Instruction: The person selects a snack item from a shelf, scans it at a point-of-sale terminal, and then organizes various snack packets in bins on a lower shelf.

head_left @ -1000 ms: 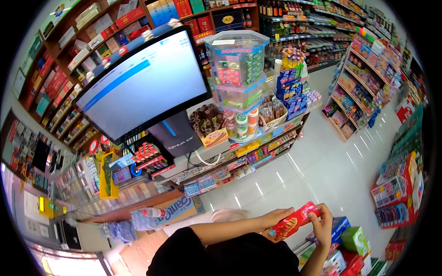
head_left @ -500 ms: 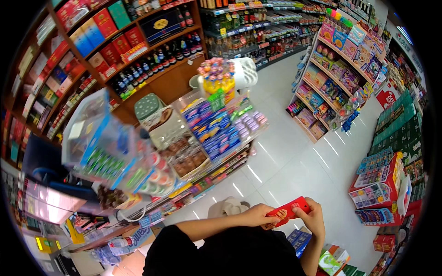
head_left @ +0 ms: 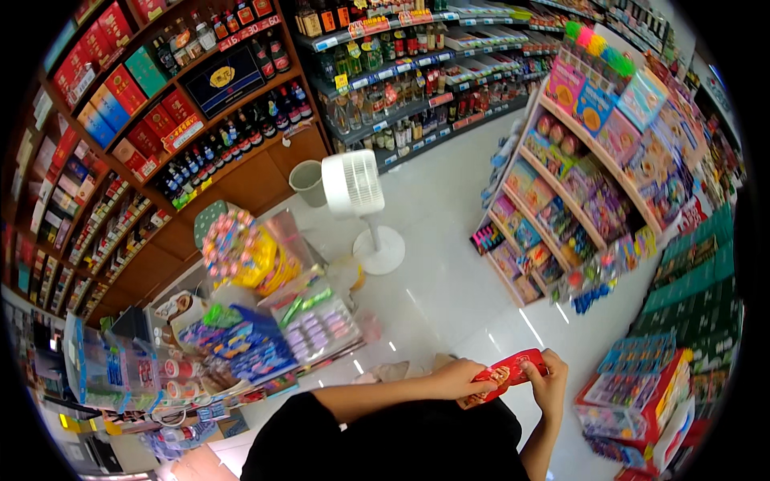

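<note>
A flat red snack packet with a food picture on its front is held before my body. Its left end is gripped by my left hand, fingers closed round the edge. My right hand pinches the other end, the thumb lying on the front. The packet tilts, its right end higher. Both hands are over the floor, apart from the counter and the shelves.
To my left runs a counter with boxed sweets and a lollipop tub. Ahead stand a white fan and a grey bin. A tiered toy rack is at right, a red display box nearer. Bottle shelves line the back.
The counter has slid left and nearer in view, and the fan shows in full. The toy rack looks larger. Both hands keep hold of the packet, almost unmoved.
</note>
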